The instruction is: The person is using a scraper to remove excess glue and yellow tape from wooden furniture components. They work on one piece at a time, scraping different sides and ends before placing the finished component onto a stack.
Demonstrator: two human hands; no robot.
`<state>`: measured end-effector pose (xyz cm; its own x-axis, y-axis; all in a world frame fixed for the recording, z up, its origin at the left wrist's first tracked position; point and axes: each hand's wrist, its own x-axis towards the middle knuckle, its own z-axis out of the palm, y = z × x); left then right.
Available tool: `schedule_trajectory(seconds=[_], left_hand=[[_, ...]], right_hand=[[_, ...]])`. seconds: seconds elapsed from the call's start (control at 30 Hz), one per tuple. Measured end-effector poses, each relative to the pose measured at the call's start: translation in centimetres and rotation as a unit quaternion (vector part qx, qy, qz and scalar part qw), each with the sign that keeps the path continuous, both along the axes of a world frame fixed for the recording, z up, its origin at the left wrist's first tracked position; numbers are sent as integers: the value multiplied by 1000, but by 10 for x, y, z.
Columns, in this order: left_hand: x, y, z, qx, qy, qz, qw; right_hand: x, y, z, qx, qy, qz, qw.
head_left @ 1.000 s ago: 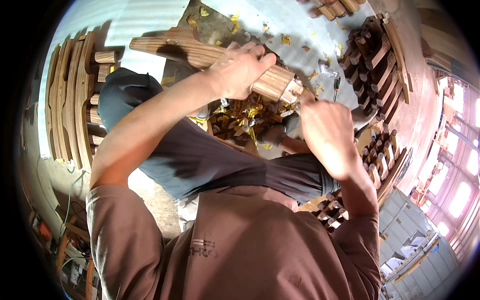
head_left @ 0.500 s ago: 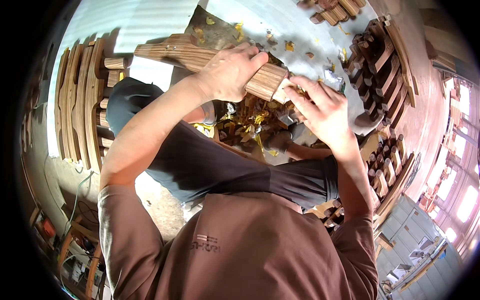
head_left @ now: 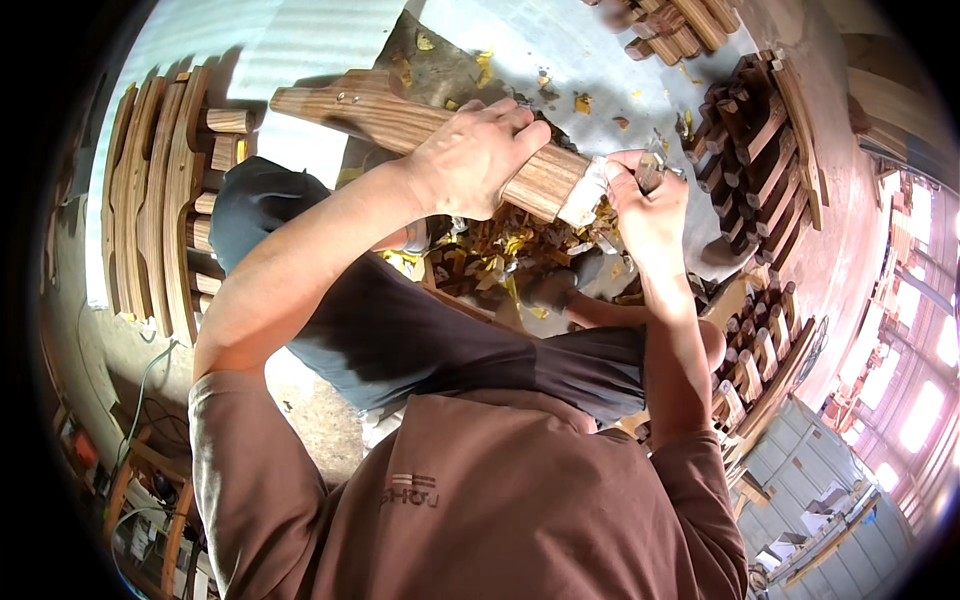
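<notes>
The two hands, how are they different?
The left hand lies spread over the long wooden piece, gripping its middle; the right hand is bunched at that piece's pale cut end. The left hand holds only wood; the right hand pinches a small tool. Both are bare.

A long, shaped wooden furniture part [head_left: 400, 120], brown and grained, is held off the floor, tilted; its pale cut end meets what seems a small blade [head_left: 648, 172].

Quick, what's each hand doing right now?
Left hand: closed on the wooden piece.
Right hand: closed on a small tool at the piece's pale end.
</notes>
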<state>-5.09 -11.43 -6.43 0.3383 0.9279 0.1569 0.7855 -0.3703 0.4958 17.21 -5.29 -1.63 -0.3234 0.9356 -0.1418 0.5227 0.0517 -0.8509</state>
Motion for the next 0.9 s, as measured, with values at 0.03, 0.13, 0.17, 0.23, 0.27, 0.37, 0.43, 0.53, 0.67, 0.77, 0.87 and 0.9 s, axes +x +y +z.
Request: schedule_trajectory(seconds=[0.03,0.13,0.17,0.23,0.27,0.37,0.43,0.53,0.67,0.77,0.87,0.9], left_hand=[[0,0,2,-12,-6,2,1000],[-1,0,2,9,-31,9,999],[-1,0,0,18,-27,13,999],[-1,3,-1,41,-26,43,998],[-2,7,-4,55,-30,69,996],[-11,12,4,100,-44,127,986],[-10,13,4,88,-31,132,987],[-7,15,5,83,-27,128,988],[-1,20,9,84,-36,125,988],[-6,22,1,100,-26,126,987],[-11,16,-1,59,27,164,984],[-10,13,6,59,48,169,983]], right_hand=[[-1,0,3,-96,69,-29,993],[2,1,-18,-52,36,-57,996],[6,1,-20,-97,42,-67,992],[9,-2,-28,-2,-13,-21,1000],[12,-7,-29,47,-45,3,998],[17,-36,-14,-45,-24,50,997],[12,-60,15,-101,50,46,993],[29,-66,41,-194,248,58,947],[31,-68,48,-246,373,-14,895],[44,-70,57,-180,518,31,836],[67,-62,58,-113,548,27,828],[69,-61,52,-58,362,6,930]])
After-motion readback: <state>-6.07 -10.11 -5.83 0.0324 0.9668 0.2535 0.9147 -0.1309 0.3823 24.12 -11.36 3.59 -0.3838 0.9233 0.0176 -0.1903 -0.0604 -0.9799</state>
